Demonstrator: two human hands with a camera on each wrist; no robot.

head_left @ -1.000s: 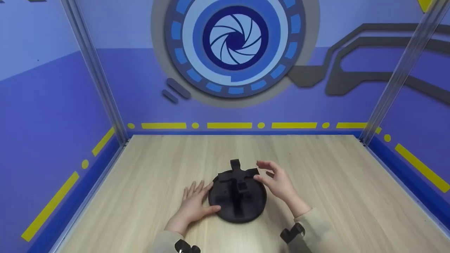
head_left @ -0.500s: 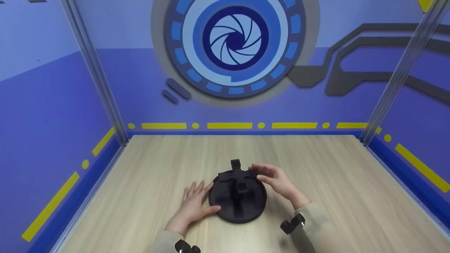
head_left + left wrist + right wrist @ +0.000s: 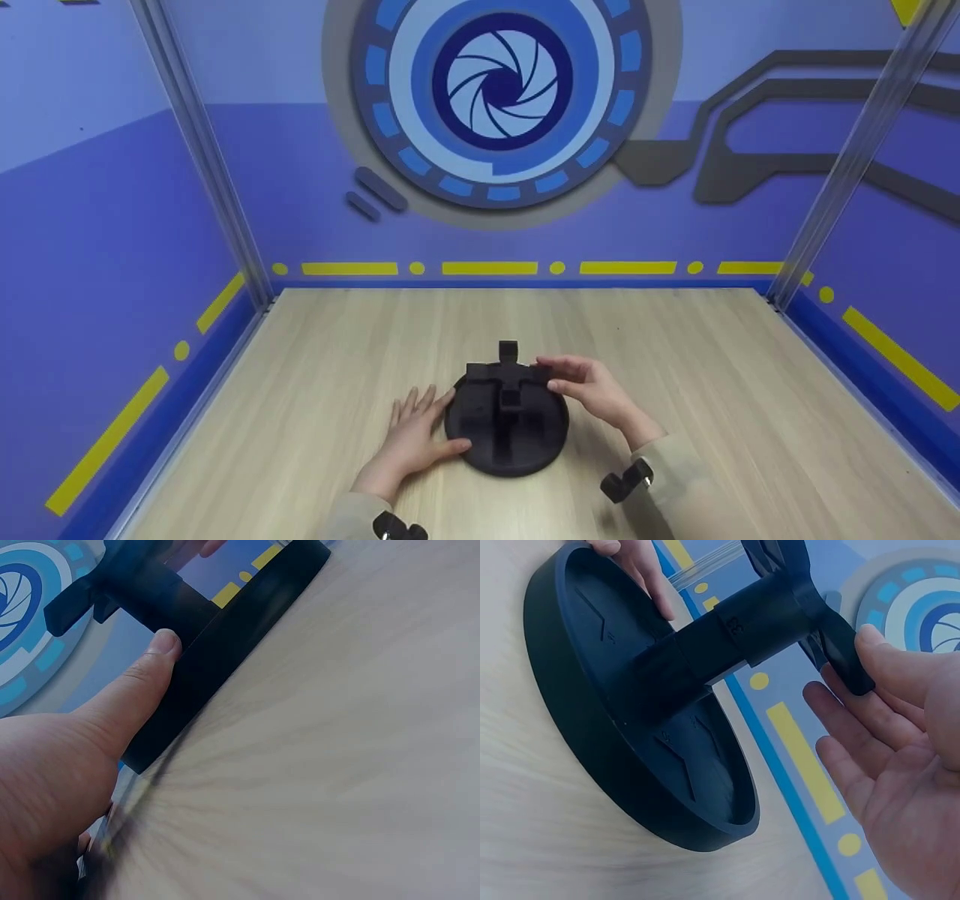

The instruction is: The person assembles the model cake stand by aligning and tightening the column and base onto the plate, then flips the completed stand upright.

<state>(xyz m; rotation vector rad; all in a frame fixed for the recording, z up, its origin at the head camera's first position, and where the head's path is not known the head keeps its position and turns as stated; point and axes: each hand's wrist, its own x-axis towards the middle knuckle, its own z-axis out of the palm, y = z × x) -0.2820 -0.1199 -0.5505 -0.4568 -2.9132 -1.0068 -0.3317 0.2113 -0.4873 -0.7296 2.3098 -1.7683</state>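
A black stand has a round rimmed base [image 3: 510,457], an upright post [image 3: 735,630] and a top [image 3: 510,373] with several arms. The base lies flat on the wooden table. My left hand [image 3: 416,442] spreads along the base's left side, its thumb resting on the rim; in the left wrist view that thumb [image 3: 142,679] presses the base near the post. My right hand [image 3: 592,386] pinches the right arm [image 3: 847,652] of the top, thumb on one face and fingers behind. Most of the left hand's fingers are hidden in the left wrist view.
The pale wooden table [image 3: 360,330] ends at a blue printed back wall [image 3: 262,187]. Side walls with metal corner posts [image 3: 206,157] rise at left and right. A black wrist device [image 3: 626,480] sits on the right sleeve.
My right hand has moved in from beside the right arm and taken hold of it. The stand's top has turned slightly, its back arm shifting right. The left hand and base stay put.
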